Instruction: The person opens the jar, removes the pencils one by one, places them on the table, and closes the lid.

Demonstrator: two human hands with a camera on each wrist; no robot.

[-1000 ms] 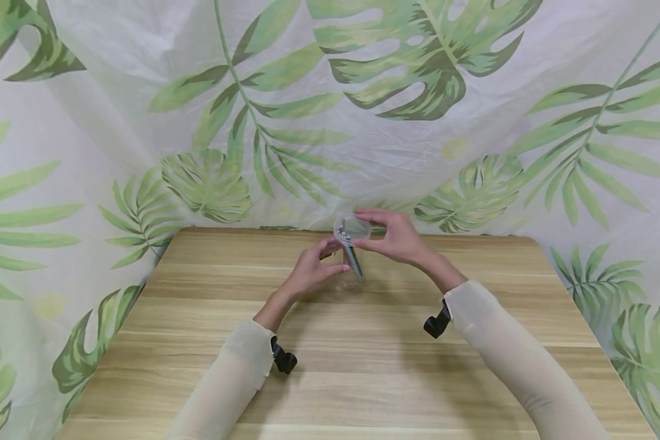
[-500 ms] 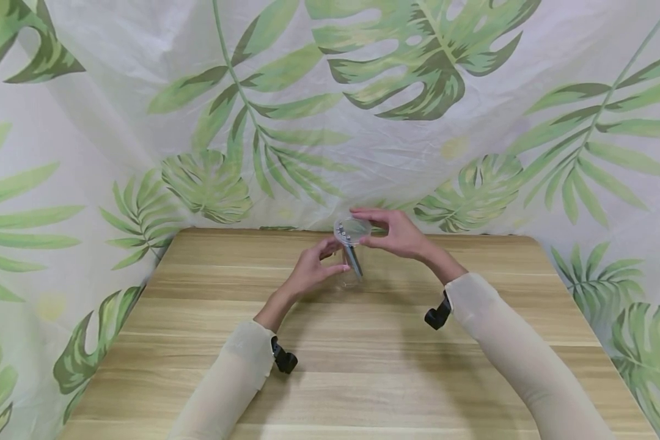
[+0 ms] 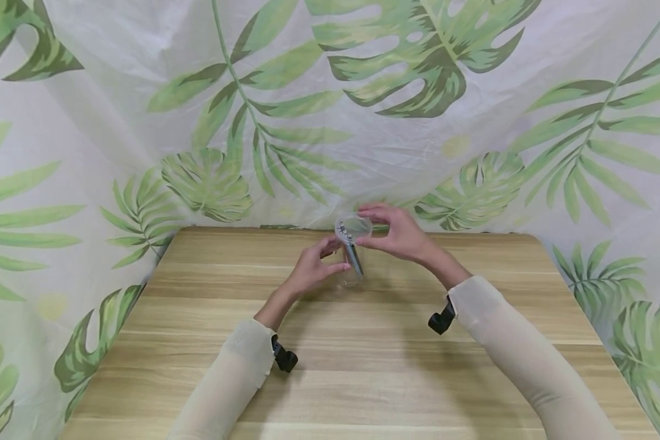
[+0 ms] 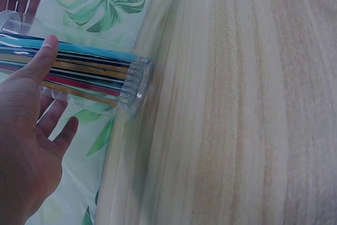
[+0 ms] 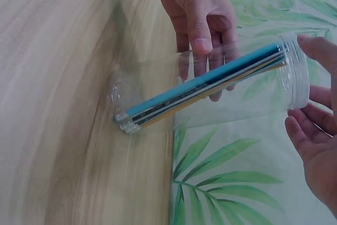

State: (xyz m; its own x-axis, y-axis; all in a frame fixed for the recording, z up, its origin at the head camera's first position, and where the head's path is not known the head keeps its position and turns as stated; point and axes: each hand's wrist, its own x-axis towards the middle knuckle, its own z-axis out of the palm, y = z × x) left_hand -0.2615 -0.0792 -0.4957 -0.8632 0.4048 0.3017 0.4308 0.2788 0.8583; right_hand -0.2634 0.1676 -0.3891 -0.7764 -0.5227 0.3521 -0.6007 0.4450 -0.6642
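Note:
A tall clear plastic jar (image 5: 158, 72) stands upright near the back of the table, its base on the wood. Inside lean several slim pencils (image 5: 200, 85), blue, black, yellow and red, with silvery lower ends. My left hand (image 3: 310, 269) holds the jar's side, thumb (image 4: 46, 59) across the near wall and fingers behind. At the top, my right hand (image 3: 398, 235) grips the round clear lid (image 5: 299, 75) between thumb and fingers. The lid sits on the jar's mouth. In the head view the left fingers are partly hidden behind the jar.
The wooden table (image 3: 341, 379) spreads toward me, its back edge just beyond the jar. Behind it hangs a pale curtain (image 3: 286, 55) printed with green leaves. A small black camera sits on the left wrist (image 3: 285, 359) and another on the right (image 3: 441, 321).
My right hand shifts and turns slightly about the lid, its fingers changing place on the rim, and the right wrist ends a little farther right. My left hand and the jar stay nearly still.

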